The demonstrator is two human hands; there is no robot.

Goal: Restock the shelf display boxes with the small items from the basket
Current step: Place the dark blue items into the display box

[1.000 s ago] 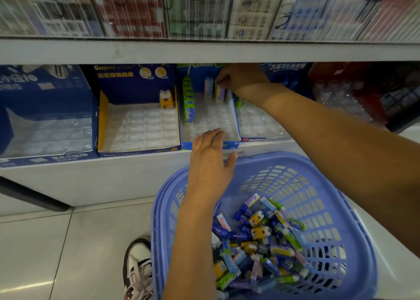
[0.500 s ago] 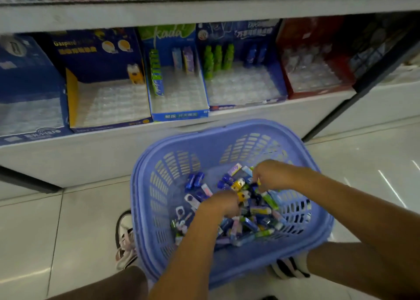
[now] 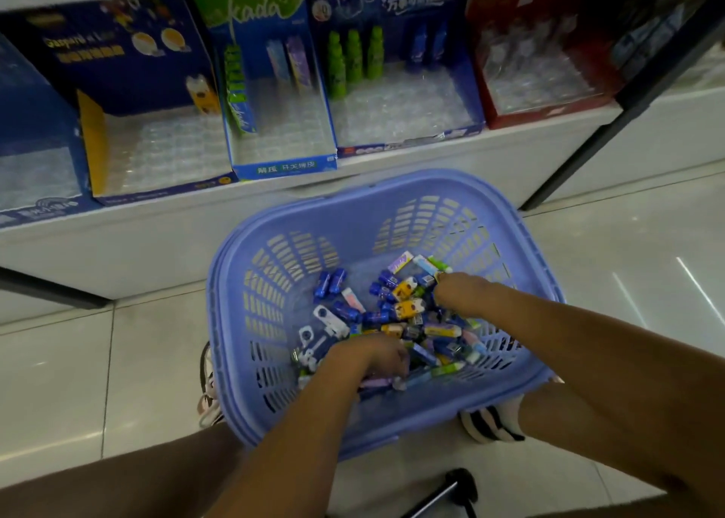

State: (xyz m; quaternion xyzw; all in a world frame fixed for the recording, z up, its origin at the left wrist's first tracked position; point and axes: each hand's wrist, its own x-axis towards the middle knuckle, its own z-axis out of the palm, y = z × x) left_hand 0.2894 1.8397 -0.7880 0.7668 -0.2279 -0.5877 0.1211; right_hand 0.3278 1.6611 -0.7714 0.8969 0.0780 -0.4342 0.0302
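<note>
A blue plastic basket (image 3: 274,243) stands on the floor below the shelf, holding a heap of small colourful items (image 3: 408,309). Both hands are down inside it. My left hand (image 3: 372,354) rests on the near left part of the heap, fingers curled into the items. My right hand (image 3: 459,292) is on the right part of the heap, fingers bent downward among the pieces. What either hand grips is hidden. On the shelf stand display boxes: a yellow-sided one (image 3: 157,152), a narrow kada box (image 3: 282,141), a blue box with green bottles (image 3: 404,113) and a red box (image 3: 545,82).
The white shelf edge (image 3: 196,227) runs just behind the basket. A dark diagonal post (image 3: 580,148) stands at right. My shoes (image 3: 490,419) sit on the tiled floor beside the basket, and a black object (image 3: 459,482) lies near the bottom.
One second ago my right hand was up in the kada box and my left above the basket rim. Both have since dropped into the basket's heap, and the view has tilted down.
</note>
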